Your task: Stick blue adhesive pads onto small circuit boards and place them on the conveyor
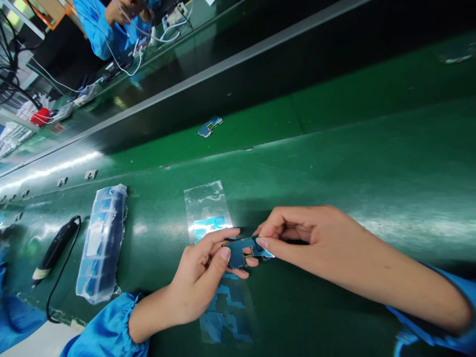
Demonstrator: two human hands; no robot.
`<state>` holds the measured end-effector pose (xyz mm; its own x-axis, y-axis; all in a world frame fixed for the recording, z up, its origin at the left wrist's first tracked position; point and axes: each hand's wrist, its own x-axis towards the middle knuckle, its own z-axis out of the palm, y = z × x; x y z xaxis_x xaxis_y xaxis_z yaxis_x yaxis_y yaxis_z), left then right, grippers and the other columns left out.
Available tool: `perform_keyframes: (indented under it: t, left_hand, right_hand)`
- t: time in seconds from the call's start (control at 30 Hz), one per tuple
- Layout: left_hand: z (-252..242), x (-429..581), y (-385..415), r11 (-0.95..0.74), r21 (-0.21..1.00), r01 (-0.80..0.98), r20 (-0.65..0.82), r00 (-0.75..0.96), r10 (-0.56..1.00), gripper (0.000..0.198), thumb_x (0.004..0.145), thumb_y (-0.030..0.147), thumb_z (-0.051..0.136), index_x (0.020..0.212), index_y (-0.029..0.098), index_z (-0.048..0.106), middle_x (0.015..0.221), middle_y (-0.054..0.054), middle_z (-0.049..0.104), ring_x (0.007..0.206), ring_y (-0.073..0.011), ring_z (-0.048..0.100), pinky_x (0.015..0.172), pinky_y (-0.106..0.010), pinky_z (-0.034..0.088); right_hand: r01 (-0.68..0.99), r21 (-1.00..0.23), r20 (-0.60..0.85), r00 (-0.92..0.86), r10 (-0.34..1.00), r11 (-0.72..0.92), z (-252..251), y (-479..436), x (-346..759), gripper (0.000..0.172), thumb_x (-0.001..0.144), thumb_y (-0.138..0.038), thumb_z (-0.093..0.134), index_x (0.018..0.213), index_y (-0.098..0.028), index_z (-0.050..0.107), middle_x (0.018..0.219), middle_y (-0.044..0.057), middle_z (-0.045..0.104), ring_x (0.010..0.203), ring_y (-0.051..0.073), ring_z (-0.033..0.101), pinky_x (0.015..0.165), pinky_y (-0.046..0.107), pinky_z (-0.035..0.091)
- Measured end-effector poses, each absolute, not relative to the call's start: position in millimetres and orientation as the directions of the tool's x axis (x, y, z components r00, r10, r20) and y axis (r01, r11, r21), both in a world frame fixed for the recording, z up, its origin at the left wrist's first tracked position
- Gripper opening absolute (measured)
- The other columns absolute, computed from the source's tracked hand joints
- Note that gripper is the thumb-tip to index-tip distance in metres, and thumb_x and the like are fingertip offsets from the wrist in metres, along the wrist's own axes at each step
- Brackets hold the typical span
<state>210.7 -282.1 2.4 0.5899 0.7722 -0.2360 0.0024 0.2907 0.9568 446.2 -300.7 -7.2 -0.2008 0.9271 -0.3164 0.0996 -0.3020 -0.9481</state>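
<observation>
1. Nearest the camera, the right forearm [375,277] and the left forearm [156,312] emerge from gathered blue smock sleeves [107,327]. The left hand [195,282] and right hand [308,238] meet above the green counter [334,148].
2. Between them, held clear of the counter, is a small blue circuit board [238,252]. A blue piece [263,250] sits at its right end; whether the two are joined is hard to tell.
3. The left fingers [219,243] are closed around the board's left part, with the thumb on top. The right fingers [282,223] are also closed, thumb and forefinger pinching the right end while the others curl inward.
4. A light, even pinch at the edges seems wisest here: the left hand steadying, the right doing the fine work, and the pads kept off the board's components.
5. Beneath the hands lies a clear film sheet [208,208] printed or backed with blue patches. To the left are a bagged stack of blue parts [102,245] and a black corded tool [55,245].
6. Farther off rests a loose blue board [210,126]. Beyond the counter, a person in a blue smock [100,29] works among white cables [130,59].
</observation>
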Motion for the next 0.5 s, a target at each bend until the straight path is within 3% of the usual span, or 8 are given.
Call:
perform_keyframes:
  t: [0.23,0.5]
  left_hand:
    - [3.6,210.3,-281.9,0.268,0.961,0.062,-0.254,0.575,0.778,0.032,0.110,0.032,0.058,0.138,0.018,0.065,0.108,-0.009,0.083,0.099,-0.0181,0.082,0.082,-0.025,0.071]
    - [4.5,210.1,-280.4,0.257,0.962,0.087,-0.260,0.570,0.779,0.028,0.110,0.031,0.059,0.133,0.017,0.067,0.104,-0.007,0.083,0.078,-0.0116,0.081,0.076,-0.021,0.069]
  right_hand:
    - [0.081,-0.954,-0.298,-0.201,0.933,-0.287,-12.3,-301.6,446.4,0.016,0.089,-0.037,0.070,0.077,-0.026,0.074,0.080,0.000,0.079,0.075,0.021,0.076,0.065,0.029,0.054]
    - [0.107,-0.955,-0.293,-0.199,0.935,-0.277,-13.4,-302.4,446.7,0.017,0.091,-0.038,0.069,0.080,-0.028,0.076,0.083,-0.001,0.080,0.077,0.022,0.078,0.062,0.030,0.054]
